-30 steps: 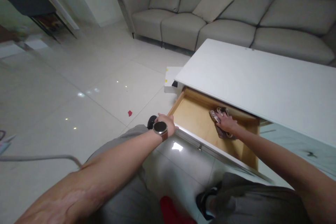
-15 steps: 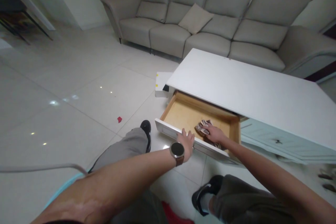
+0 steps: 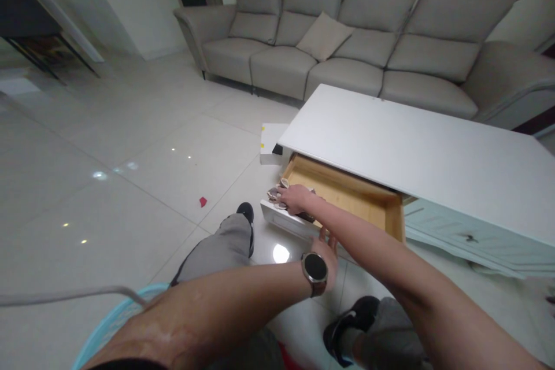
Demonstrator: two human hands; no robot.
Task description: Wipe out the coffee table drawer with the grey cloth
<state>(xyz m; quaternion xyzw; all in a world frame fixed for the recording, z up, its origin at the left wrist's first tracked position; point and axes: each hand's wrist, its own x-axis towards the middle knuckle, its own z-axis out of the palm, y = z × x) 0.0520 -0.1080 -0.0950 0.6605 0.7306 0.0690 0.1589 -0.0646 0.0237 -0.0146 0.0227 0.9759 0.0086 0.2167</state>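
A wooden drawer (image 3: 351, 196) with a white front stands pulled out of the white coffee table (image 3: 416, 153). My right hand (image 3: 295, 199) is closed on a crumpled brown-and-white patterned cloth (image 3: 275, 193), pressed to the drawer's front left corner. Some of the cloth lies under the palm and is hidden. My left hand (image 3: 325, 251), with a round watch at the wrist, grips the drawer front near its middle. My right forearm crosses over the drawer and partly hides those fingers.
Beyond the table stands a long grey sofa (image 3: 277, 66) with a loose cushion (image 3: 324, 36). A white box (image 3: 271, 141) sits on the floor by the table's left end. A red scrap (image 3: 203, 202) lies on the tiles. At lower left is a light-blue basket (image 3: 104, 329) under my arm.
My right hand has moved left with the cloth, from the drawer's middle to its front left corner. My left hand has shifted slightly right and down along the drawer front.
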